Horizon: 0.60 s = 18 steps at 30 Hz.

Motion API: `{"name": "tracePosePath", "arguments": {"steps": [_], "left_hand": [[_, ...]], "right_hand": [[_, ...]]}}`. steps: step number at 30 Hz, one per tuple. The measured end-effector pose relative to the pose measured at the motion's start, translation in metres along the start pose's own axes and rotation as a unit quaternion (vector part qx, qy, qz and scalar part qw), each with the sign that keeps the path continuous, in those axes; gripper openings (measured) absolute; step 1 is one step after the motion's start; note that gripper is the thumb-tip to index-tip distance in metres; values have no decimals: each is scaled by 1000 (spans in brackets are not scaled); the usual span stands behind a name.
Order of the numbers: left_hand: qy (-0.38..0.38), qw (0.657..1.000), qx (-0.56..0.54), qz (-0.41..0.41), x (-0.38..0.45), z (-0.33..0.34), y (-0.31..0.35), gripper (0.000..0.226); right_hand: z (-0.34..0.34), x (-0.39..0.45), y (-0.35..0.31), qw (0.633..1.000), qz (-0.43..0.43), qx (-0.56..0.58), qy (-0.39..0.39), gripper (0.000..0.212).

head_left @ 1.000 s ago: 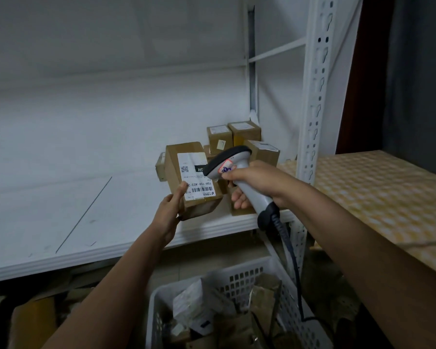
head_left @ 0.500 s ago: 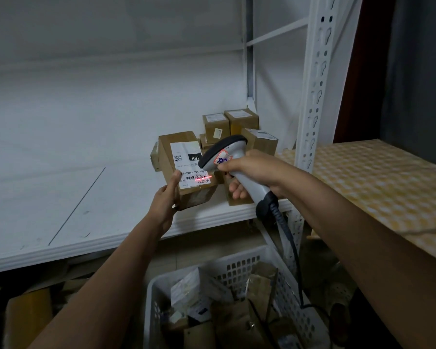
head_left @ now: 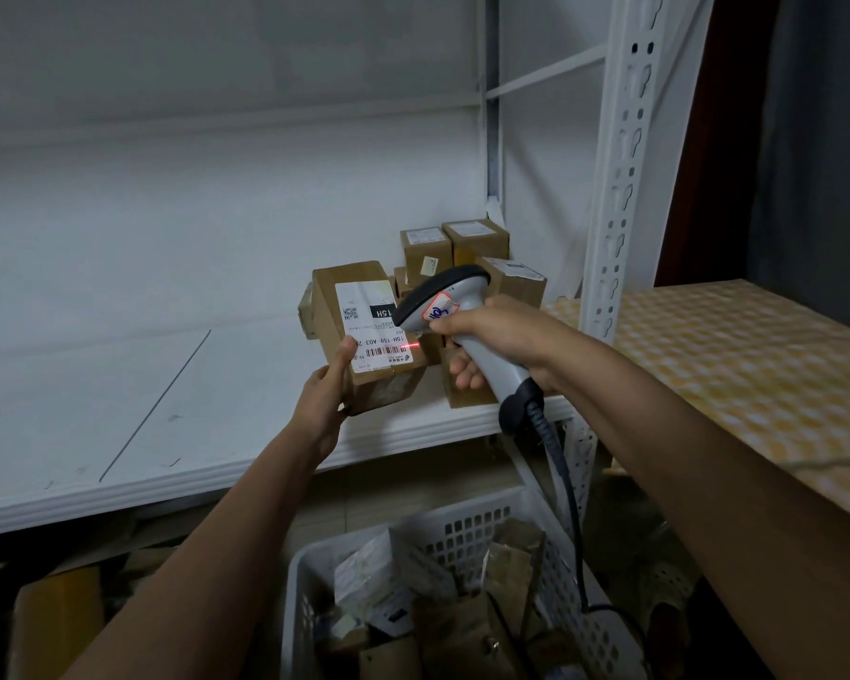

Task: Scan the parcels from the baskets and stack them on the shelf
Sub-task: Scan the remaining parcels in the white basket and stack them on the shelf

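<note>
Holding parcel (head_left: pixel 364 331) over shelf (head_left: pixel 413 429) edge, scanner (head_left: pixel 462 316) aimed.

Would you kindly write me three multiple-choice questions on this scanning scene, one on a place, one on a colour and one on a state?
1. Where do the stacked boxes stand?
A. at the shelf's right end
B. in the basket
C. on the checked surface

2. What colour is the scanner's light on the label?
A. green
B. red
C. blue

3. How is the labelled box held?
A. lying flat on the shelf
B. gripped in the left hand, above the shelf
C. resting in the basket

Answers: 1 A, they sit on the white shelf beside its post. 2 B, a red line crosses the barcode under the scanner in the right hand. 3 B, the left hand grips its lower corner; the basket is lower.
</note>
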<state>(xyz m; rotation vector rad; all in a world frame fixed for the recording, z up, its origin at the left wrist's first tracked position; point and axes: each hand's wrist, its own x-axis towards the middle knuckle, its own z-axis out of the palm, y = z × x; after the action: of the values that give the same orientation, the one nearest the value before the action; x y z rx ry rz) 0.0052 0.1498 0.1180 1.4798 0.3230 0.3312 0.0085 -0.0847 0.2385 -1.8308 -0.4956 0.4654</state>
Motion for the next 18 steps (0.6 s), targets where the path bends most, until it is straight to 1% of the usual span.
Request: {"name": "tracePosePath", "arguments": {"steps": [5,8,11,12,13,14,15,16,17,18], "left_hand": [[7,1000,-14,-11,3,-3,-4,50],[25,1000,1,-18,8,-17,-3,58],[88,996,19,-19,22,-48,7,78],[125,990,55,-18,27,-58,11,85],[167,977,128,-15,32,-67,14,89],[212,950,231,-13,36,-76,16,88],[255,904,343,-17,39,-82,17,86],[280,854,438,-30,39,-87,17,84],[282,815,504,-48,38,-91,16,84],[265,793,544,-70,38,-94,15,85]], "right_hand": [[1,3,3,1000,6,29,-3,30],[1,8,6,999,7,33,14,31],[5,17,14,999,14,34,27,34],[7,20,17,999,17,37,26,35],[10,24,19,999,21,39,23,36],[14,27,21,999,24,39,19,36],[18,31,21,999,27,34,16,37],[23,35,20,999,29,25,14,39],[27,39,19,999,31,17,11,39],[32,43,17,999,31,9,7,40]]}}
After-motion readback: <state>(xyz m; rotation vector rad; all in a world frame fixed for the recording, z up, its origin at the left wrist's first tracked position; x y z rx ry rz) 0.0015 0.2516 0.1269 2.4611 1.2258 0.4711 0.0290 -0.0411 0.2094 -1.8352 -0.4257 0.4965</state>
